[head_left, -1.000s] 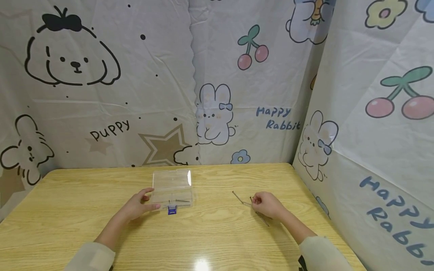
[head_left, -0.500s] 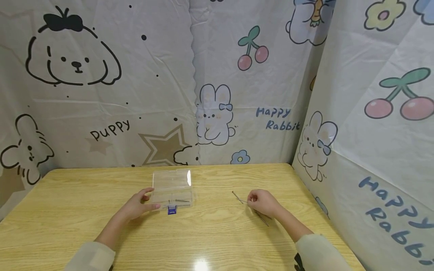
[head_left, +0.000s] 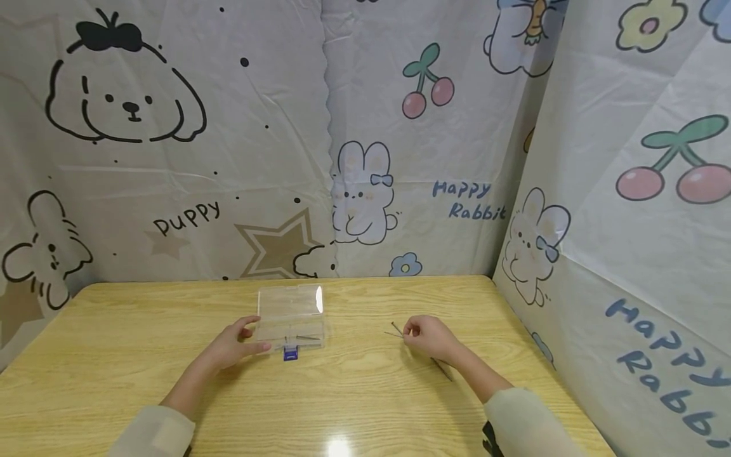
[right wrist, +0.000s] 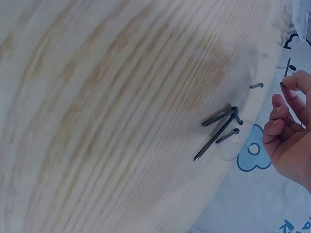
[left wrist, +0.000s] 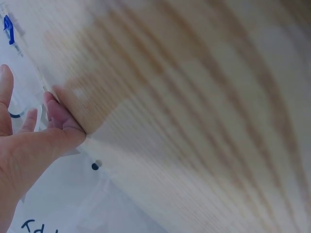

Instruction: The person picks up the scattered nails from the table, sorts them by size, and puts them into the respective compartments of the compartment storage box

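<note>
A clear plastic box [head_left: 290, 315] stands with its lid raised on the wooden table [head_left: 365, 393], a blue latch [head_left: 290, 355] at its front. A few nails [head_left: 302, 337] lie inside. My left hand [head_left: 237, 346] holds the box's left end between thumb and fingers; the left wrist view shows the fingers [left wrist: 58, 119] against the box edge. To the right, my right hand [head_left: 429, 336] pinches a thin nail [head_left: 394, 331] at its fingertips [right wrist: 286, 83]. Behind that hand, loose nails [head_left: 442, 368] lie on the table, seen as a small crossed cluster [right wrist: 221, 127] in the right wrist view.
Printed cartoon sheets [head_left: 365, 158] wall the table at the back and along the right side [head_left: 628, 254]. Bare wood lies between the box and the right hand and along the near edge.
My right hand has moved left and slightly away from the loose nails, carrying one nail in its fingertips. The left hand and the box have stayed put.
</note>
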Demonstrator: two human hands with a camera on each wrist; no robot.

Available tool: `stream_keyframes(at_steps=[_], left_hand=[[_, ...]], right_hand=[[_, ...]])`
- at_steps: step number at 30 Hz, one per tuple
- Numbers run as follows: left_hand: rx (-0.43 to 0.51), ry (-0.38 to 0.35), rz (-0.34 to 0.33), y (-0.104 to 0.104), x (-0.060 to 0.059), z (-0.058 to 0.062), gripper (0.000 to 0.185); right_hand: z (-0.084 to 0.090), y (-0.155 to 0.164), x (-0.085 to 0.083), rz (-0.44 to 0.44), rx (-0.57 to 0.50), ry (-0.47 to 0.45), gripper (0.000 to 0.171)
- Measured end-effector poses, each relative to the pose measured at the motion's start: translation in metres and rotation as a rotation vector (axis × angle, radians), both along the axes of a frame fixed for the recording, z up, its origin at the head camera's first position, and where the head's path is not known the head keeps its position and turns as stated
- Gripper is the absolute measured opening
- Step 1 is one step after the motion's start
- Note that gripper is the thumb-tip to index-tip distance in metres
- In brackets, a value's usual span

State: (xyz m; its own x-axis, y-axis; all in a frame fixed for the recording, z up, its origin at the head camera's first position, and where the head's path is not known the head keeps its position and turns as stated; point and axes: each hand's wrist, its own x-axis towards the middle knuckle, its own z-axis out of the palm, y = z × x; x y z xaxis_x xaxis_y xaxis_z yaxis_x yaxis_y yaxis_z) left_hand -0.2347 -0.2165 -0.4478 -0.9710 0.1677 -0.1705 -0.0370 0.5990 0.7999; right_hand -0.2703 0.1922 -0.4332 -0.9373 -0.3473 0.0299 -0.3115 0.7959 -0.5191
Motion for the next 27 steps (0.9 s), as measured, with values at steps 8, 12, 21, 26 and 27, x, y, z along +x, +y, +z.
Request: stream_keyframes(at_steps=[8, 12, 21, 26, 27], left_hand=[[-0.001, 0.007, -0.001, -0.001, -0.001, -0.001, 0.085], [0.002, 0.001, -0.002, -0.001, -0.001, -0.001, 0.085], [0.008, 0.002, -0.001, 0.0, 0.001, 0.001, 0.083], [0.009, -0.002, 0.0, 0.0, 0.0, 0.0, 0.083], [0.006, -0.001, 0.001, 0.0, -0.001, -0.001, 0.083]], right_hand=[[0.001, -0.019, -0.002, 0.036, -0.001, -0.01, 0.007], [0.002, -0.029, -0.004, 0.053, -0.008, -0.03, 0.007], [0.006, -0.05, -0.005, 0.115, 0.001, 0.002, 0.007], [0.008, -0.062, -0.005, 0.137, 0.013, 0.002, 0.007], [0.009, -0.064, -0.005, 0.141, 0.015, 0.001, 0.007]])
